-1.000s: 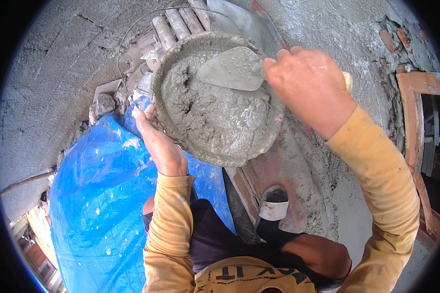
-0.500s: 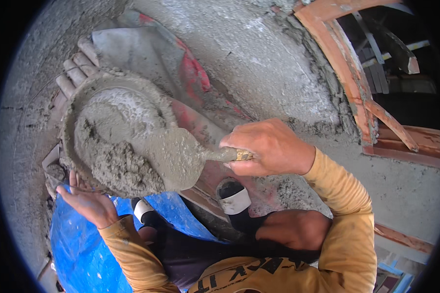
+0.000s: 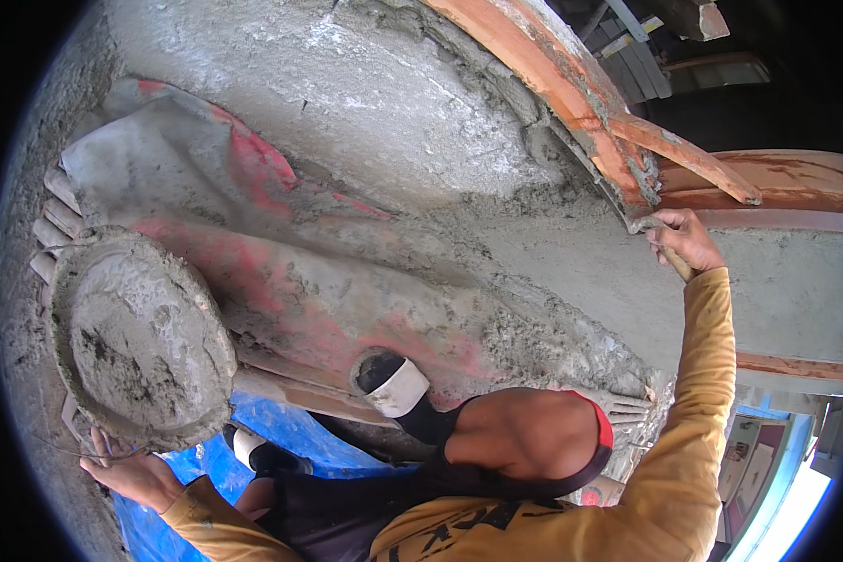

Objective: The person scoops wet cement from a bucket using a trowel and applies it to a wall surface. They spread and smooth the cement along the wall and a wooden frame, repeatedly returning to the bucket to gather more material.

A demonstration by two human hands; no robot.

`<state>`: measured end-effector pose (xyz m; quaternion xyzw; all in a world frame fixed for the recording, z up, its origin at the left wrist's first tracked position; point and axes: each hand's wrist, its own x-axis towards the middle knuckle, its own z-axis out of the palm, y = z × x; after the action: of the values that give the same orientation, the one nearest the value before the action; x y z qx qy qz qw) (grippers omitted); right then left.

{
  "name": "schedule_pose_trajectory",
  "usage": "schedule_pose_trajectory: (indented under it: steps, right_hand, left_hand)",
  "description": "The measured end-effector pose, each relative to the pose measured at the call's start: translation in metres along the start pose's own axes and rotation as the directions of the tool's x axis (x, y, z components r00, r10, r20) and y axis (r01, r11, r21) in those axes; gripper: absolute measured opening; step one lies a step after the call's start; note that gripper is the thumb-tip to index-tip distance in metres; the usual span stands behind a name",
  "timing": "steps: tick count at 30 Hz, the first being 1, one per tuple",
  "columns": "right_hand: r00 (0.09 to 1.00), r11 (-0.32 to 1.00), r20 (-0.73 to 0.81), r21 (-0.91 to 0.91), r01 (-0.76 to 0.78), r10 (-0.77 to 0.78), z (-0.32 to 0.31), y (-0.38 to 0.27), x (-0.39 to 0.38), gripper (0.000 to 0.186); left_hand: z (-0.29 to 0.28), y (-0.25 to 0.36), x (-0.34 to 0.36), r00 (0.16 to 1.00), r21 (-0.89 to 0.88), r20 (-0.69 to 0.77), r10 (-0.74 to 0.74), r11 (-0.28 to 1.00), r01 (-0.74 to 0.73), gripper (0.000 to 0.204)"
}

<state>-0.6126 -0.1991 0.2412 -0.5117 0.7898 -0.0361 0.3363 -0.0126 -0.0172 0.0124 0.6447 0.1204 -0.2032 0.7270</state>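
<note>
Right hand: and it's up at the wooden frame, this right hand (image 3: 684,242), fingers wrapped snugly round the handle of a trowel (image 3: 678,264)!
Trowel: blade turned nearly edge-on to us, a thin dark line along the frame's mortared border, handle slanting down toward the wrist.
Left hand: way over on the other side, the left hand (image 3: 133,473) lies palm up, fingers spread, right at the basin's lower rim; whether it bears any weight, I cannot tell.
Basin: a round, crusted basin (image 3: 217,328) at the far left, well apart from the trowel, its wet grey mortar (image 3: 145,342) pitted with a dark, rough patch.
Frame: reddish-brown, the wooden frame (image 3: 525,51) sweeps down from the top, bordered by the rough grey wall (image 3: 365,103).
Sheet: between the hands, a grey, red-stained sheet (image 3: 272,281), rumpled and mortar-spattered.
Below: blue tarp (image 3: 300,436) under the basin's lower side, and a foot in a white-strapped sandal (image 3: 399,388) beside the sheet.
</note>
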Motion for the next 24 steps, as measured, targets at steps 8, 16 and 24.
schedule_pose_trajectory:
  steps: [8,16,24]
  right_hand:
    - [0.988,0.998,-0.146,0.003,0.058,-0.057,0.007,0.009,-0.017,0.022]
    - [0.951,0.946,-0.161,-0.239,0.221,-0.263,0.037,0.026,-0.04,0.025]
    - [0.975,0.994,-0.196,-0.05,0.098,-0.106,0.059,0.023,-0.006,0.033]
  left_hand:
    - [-0.005,0.0,0.004,1.0,-0.022,0.009,0.004,1.0,-0.004,0.069]
    - [0.001,0.004,-0.004,1.0,-0.001,-0.015,0.0,1.0,0.0,0.069]
    - [-0.004,0.001,-0.002,0.999,-0.008,0.034,0.003,1.0,-0.002,0.07]
